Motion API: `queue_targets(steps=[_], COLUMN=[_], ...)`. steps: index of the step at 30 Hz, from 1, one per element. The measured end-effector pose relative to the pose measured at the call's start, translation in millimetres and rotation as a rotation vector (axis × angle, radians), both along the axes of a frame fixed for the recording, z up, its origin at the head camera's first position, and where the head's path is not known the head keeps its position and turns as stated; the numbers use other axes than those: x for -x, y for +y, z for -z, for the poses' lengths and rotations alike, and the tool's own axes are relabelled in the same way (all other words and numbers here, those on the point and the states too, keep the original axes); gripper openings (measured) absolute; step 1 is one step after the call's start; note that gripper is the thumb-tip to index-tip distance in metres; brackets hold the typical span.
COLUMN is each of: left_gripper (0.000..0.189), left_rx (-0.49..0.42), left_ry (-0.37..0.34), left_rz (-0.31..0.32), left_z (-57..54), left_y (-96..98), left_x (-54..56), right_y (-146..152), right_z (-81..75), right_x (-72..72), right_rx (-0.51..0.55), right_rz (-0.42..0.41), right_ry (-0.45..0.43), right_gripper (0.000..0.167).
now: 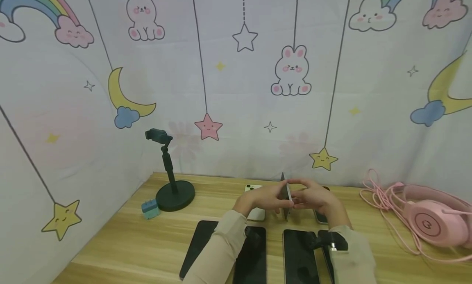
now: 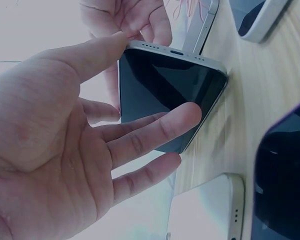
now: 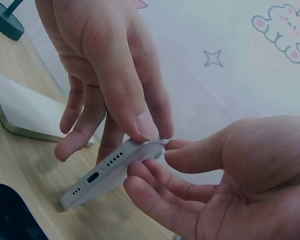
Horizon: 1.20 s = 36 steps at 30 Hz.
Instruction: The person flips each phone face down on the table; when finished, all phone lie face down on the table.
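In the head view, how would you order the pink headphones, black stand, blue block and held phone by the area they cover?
Largest to smallest:
1. Pink headphones
2. Black stand
3. Blue block and held phone: unsure, since the phone is nearly edge-on and partly covered.

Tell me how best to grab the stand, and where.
Grip the stand by its pole, above the base, probably best from the front right. The pole is slim and upright, easy to encircle; the base is broad and flat. The block sits at the left, and the backdrop rises behind.
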<state>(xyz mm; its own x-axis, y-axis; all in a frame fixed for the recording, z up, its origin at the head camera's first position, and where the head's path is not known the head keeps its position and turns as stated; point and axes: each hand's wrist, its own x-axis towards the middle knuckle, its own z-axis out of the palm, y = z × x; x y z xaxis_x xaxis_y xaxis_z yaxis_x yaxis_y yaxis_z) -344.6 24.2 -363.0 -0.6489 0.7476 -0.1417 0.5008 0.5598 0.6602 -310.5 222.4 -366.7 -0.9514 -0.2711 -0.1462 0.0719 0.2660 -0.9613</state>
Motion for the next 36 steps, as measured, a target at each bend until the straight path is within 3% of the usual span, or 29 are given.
queue_targets(steps=[5,19,27,36], left_gripper=[0.084,0.073,0.070,0.067], left_rx=[-0.020,-0.061,-0.003,0.018], left_ry=[0.028,0.009,0.118,0.123], left_rz=[-0.013,0.005,-0.010,-0.031], left_z=[-0.3,-8.2,-10.2,-9.8], left_y=[-4.6,-12.4,-15.7,-18.6], left_x=[0.5,2.8,5.0,6.7], right_y=[-1.3,-1.9,-2.3,-2.1], right_z=[0.7,6.6,8.8,10.9], right_x=[0.5,-1.3,-2.3,-1.0], right_rx=[0.010,-0.044,-0.064,-0.078], right_rz=[-0.018,-0.038,-0.051,-0.041], right_ry=[0.000,-0.043,-0.045,-0.067], right_gripper=[0.057,0.066,0.059,0.060])
